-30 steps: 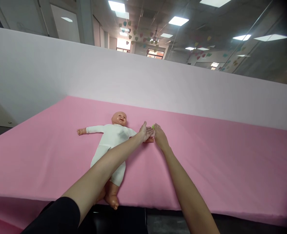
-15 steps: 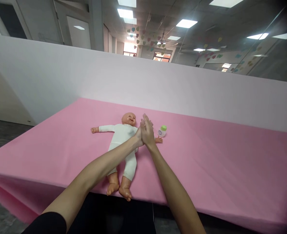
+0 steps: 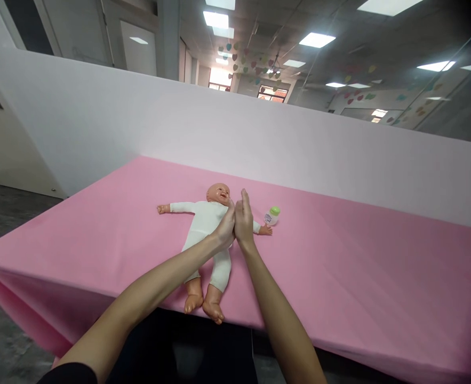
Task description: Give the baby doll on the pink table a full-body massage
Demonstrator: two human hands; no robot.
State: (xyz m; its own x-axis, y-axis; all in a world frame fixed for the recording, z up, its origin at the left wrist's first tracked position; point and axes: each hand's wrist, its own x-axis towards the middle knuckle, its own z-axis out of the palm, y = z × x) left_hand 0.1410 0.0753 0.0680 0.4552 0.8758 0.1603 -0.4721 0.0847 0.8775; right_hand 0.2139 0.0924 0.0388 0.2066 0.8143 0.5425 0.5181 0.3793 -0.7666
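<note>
Doll (image 3: 205, 226) supine near tabletop (image 3: 359, 277) front edge, feet overhanging. Left hand (image 3: 224, 228) and right hand (image 3: 244, 220) flat, palms pressed together above chest, holding nothing. We judge doll light, hard plastic, cloth-suited; grip at torso.

Baby doll (image 3: 205, 226) in white suit, supine, arms out, on pink cloth (image 3: 339, 277)

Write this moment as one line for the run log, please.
hands: left and right pressed palm to palm, holding nothing | under them: doll on its back | bottle beside doll's hand | surface: pink cloth
</note>
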